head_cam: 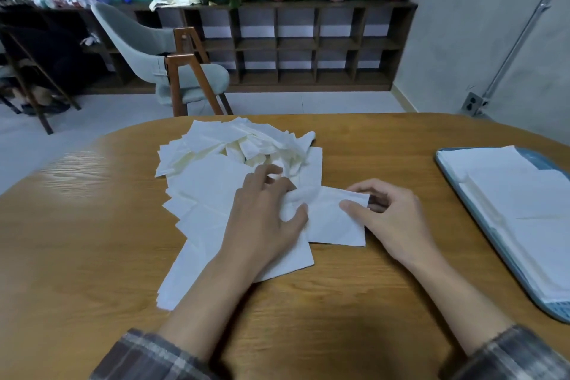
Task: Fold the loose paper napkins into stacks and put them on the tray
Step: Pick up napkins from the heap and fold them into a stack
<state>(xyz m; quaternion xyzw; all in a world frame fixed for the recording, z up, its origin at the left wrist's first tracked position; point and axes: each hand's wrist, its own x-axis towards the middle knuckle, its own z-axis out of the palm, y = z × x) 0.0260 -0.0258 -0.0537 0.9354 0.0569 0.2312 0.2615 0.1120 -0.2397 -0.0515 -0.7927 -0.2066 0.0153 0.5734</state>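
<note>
My left hand and right hand pinch opposite ends of the white paper napkin; the blue rectangular plastic tray, at the wooden table's right edge, lies nearer my right.

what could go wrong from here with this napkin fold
The left hand lies over loose sheets below the pile; lifting the napkin may drag them along. The right hand pinches only one edge, so the fold may come out skewed.
</note>
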